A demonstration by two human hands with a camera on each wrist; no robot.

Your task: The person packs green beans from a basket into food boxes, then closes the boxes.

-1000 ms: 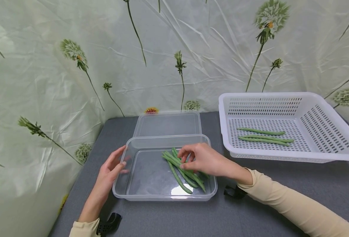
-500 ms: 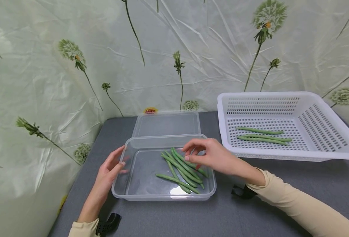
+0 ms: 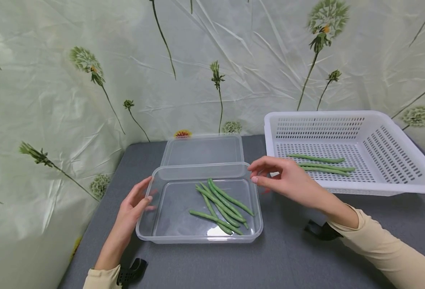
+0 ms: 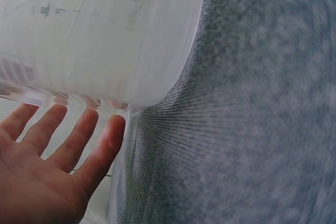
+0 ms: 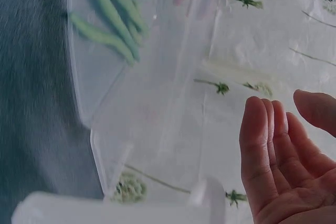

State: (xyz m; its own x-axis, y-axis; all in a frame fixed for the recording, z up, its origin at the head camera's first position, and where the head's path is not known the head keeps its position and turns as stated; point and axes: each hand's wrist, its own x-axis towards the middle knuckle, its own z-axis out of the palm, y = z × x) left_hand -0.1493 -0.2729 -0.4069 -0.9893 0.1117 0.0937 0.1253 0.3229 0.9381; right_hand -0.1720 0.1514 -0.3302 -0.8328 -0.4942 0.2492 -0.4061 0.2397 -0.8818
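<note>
Clear plastic container (image 3: 169, 224) of green beans (image 3: 221, 204): left hand (image 3: 133, 210) flat against it, right hand (image 3: 288, 180) empty, relaxed, before white basket (image 3: 378, 120).

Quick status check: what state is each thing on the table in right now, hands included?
Clear container: open, holds several green beans.
Lid: off, lying flat behind the container.
White basket: upright, holds three remaining beans.
Left hand: fingers straight, resting against the container's left wall.
Right hand: empty, relaxed, between the container and the basket.
</note>
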